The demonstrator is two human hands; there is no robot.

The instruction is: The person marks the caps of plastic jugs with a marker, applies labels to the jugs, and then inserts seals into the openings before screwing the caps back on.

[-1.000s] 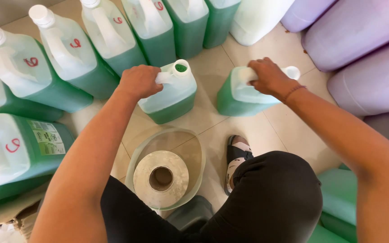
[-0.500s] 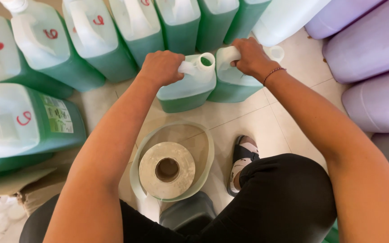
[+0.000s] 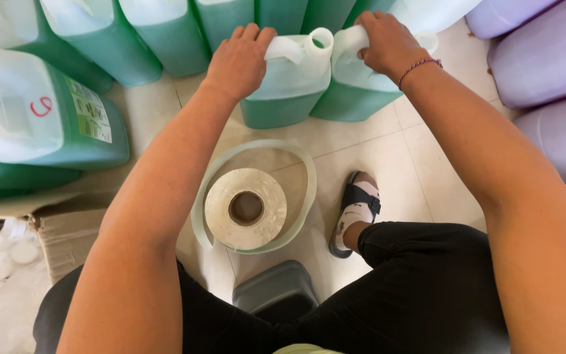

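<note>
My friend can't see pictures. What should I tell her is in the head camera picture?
A seated person's left hand and right hand each grip the handle of a jug of green liquid, side by side on a tiled floor. A roll of label tape lies nearer the knees, more green jugs and purple jugs around.

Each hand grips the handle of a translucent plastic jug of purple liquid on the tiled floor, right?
Not quite: the head view shows the left hand and right hand gripping translucent plastic jugs of green liquid, not purple. The rest holds.
</note>
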